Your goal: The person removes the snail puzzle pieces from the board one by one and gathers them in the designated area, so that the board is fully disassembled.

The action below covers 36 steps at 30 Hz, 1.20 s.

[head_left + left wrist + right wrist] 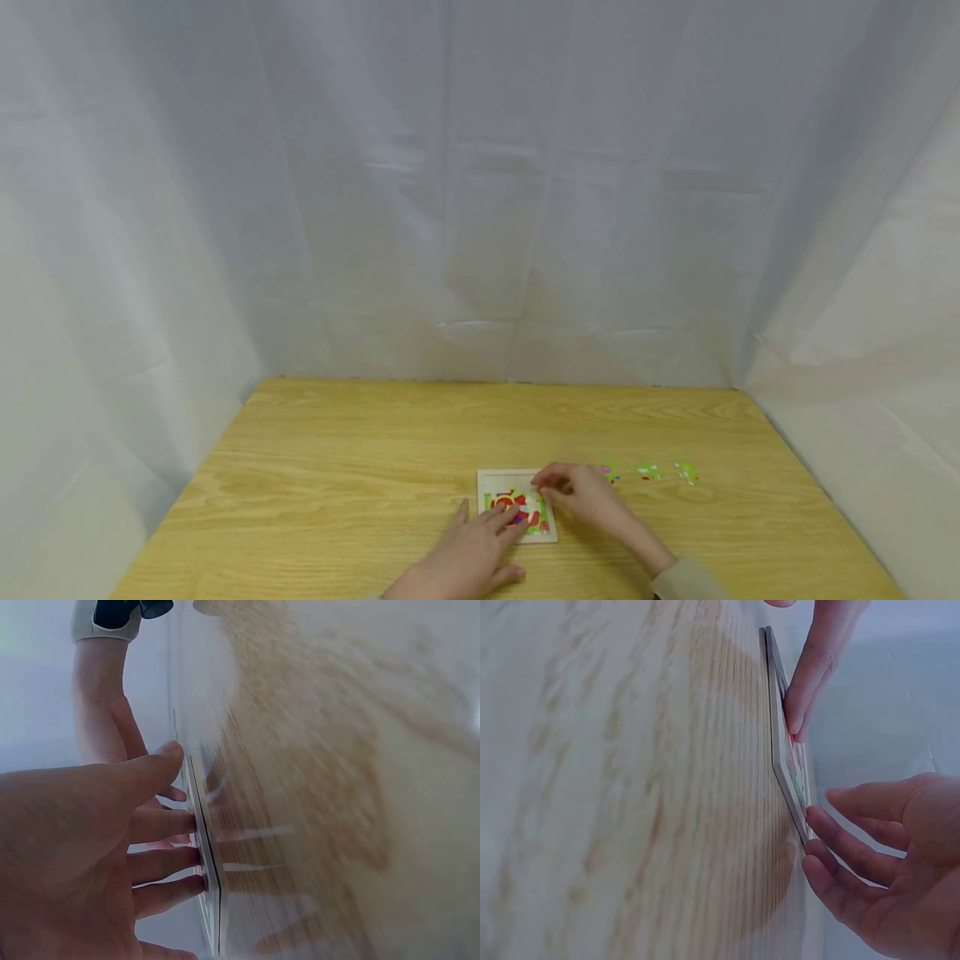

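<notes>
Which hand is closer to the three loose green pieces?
Right. The right hand is beside the loose green pieces; the left hand is farther away, touching the board.

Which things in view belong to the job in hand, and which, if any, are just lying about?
Part of the job:
puzzle board, with the left hand resting on it
right hand, at the board's far right corner
green pieces to the right, probably

Just surroundings:
table
white sheeting
</notes>
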Available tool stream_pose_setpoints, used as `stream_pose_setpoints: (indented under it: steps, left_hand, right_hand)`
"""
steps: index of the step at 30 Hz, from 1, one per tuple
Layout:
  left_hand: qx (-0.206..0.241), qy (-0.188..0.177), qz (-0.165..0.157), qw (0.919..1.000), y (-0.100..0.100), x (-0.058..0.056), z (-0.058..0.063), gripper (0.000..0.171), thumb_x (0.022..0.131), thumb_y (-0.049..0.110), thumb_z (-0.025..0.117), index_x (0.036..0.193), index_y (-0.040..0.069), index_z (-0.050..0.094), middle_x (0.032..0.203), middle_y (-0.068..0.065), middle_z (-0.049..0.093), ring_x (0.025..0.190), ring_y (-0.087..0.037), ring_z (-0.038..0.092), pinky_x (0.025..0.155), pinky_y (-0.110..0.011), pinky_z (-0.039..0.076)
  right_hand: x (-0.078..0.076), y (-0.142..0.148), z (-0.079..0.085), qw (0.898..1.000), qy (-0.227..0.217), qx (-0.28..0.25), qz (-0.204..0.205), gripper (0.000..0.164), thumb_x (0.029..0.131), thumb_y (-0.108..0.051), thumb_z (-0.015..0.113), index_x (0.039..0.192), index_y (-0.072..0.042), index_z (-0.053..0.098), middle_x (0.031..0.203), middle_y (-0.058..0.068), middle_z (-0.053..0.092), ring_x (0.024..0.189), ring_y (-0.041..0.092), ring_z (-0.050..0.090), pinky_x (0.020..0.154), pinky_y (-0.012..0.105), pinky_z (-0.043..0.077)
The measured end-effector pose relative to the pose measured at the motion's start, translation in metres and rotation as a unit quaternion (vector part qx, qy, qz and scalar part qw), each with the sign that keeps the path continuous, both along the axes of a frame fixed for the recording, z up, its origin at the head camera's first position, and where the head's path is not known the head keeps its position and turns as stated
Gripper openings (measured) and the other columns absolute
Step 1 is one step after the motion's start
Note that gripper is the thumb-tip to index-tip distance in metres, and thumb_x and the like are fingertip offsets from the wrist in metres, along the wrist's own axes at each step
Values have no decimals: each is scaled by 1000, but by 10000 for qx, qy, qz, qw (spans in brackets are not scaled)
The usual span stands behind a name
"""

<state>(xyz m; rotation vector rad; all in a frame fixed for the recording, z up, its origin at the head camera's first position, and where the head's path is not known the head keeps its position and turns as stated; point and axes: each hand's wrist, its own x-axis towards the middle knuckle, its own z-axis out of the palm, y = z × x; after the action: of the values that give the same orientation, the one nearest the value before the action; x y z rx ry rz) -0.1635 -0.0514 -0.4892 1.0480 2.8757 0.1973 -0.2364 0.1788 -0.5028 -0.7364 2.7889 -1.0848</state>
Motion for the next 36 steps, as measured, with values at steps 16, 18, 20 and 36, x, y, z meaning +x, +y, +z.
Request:
stream_pose_setpoints:
  steps: [16, 18, 20, 36]
  left_hand:
    - [44, -42, 24, 10000, 3, 1, 4, 64, 95, 56, 60, 151, 26, 49, 153, -2, 50, 139, -24, 49, 107, -67, 39]
    - [70, -39, 10, 10000, 3, 1, 4, 64, 95, 55, 60, 151, 28, 49, 153, -3, 50, 139, -24, 49, 106, -68, 39]
    - [61, -6, 0, 10000, 3, 2, 4, 62, 95, 55, 60, 150, 29, 50, 152, -3, 51, 139, -24, 48, 106, -68, 39]
    - [10, 178, -25, 9998, 3, 4, 3, 59, 94, 55, 61, 146, 29, 55, 152, -6, 51, 140, -25, 48, 106, -67, 39]
  right_hand:
    - [-1, -5, 1, 9996, 45, 21, 290, 30, 81, -5, 83, 108, -14, 74, 92, -3, 60, 82, 10, 60, 71, 22, 53]
    - [-1, -5, 1, 9995, 108, 40, 292, 30, 81, -3, 83, 107, -14, 74, 92, -3, 60, 82, 11, 60, 71, 22, 53]
    - [-2, -6, 0, 9994, 176, 41, 282, 29, 81, -1, 82, 106, -13, 75, 92, -3, 61, 82, 11, 60, 71, 23, 53]
    - [-1, -3, 0, 9987, -108, -403, 297, 26, 83, 0, 79, 107, -11, 75, 99, 1, 70, 83, 9, 64, 73, 22, 55]
